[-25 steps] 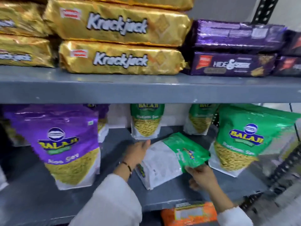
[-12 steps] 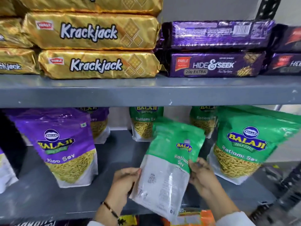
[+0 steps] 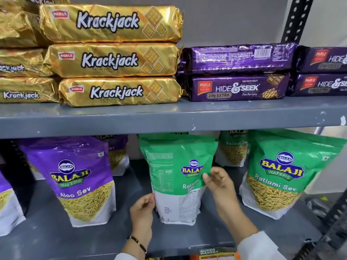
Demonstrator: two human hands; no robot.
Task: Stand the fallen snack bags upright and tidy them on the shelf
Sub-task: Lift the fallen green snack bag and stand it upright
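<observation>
1. Raised since a second ago, when it lay tilted on the lower shelf, the green Ratlami Sev bag now stands upright at the shelf's middle, back panel forward, its base on the grey metal.
2. Printed on that glossy pouch: "BALAJI WAFERS" and "Ratlami Sev", beside fine nutrition text on a white lower half.
3. Just right stands a second green Balaji Ratlami Sev pouch; to the left, a purple "Aloo Sev" pouch, both showing yellow strands.
4. On the upper shelf lie stacked gold-foil "Parle Krackjack" packs and crinkled purple "Parle Hide & Seek" packs, one marked "20g EXTRA".
5. Left hand, a dark bracelet at the wrist, grips the bag's lower left edge with curled fingers.
6. Right hand pinches the bag's right edge near the logo, fingers partly spread.
</observation>
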